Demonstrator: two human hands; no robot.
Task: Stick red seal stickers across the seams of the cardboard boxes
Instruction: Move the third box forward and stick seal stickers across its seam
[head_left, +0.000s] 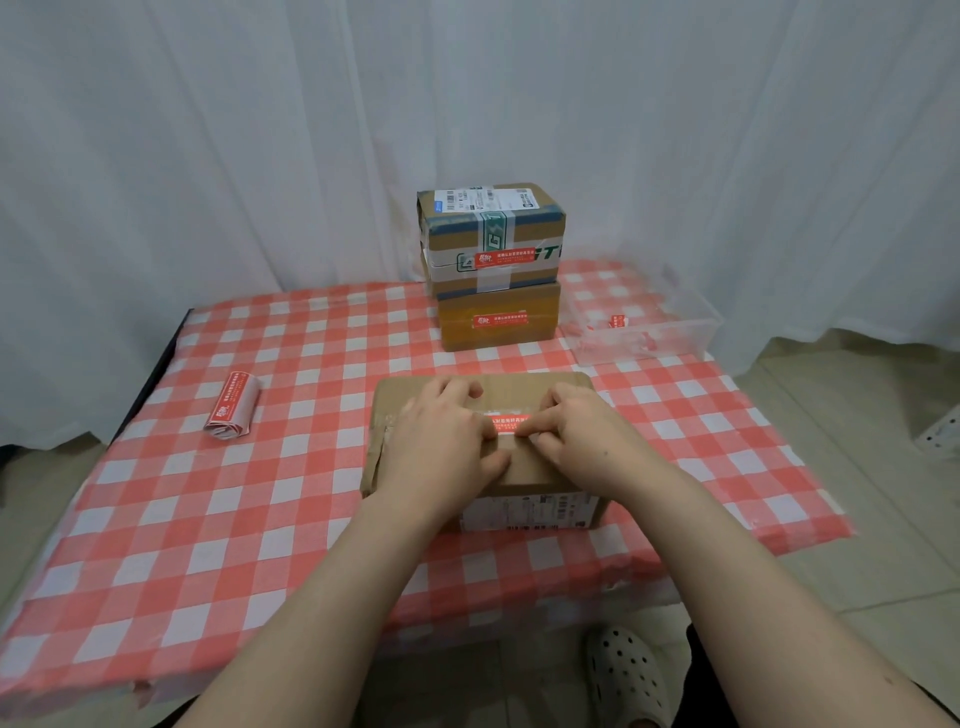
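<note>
Left hand (447, 436) lies flat on top of the nearest cardboard box (519, 385), fingers spread forward and gripping nothing. The right hand (576, 436) has its fingers bent, with the tips down on the red seal sticker (506, 425); whether they pinch its edge or only press it, I cannot tell. That sticker lies across the box top between the 2 hands, partly hidden under both. The box sits near the middle of the red-and-white checked tablecloth (260, 519), with a printed white label (530, 512) on its near side.

Behind it, 2 more boxes are stacked. The upper box (452, 241) carries green-printed tape and the lower box (457, 332) is plain, and each has a red sticker on its front face.

To the left, well apart, lies a rolled bundle of red stickers (234, 408). At the back right, a clear plastic tray (696, 332) holds red-and-white scraps (618, 320).
</note>
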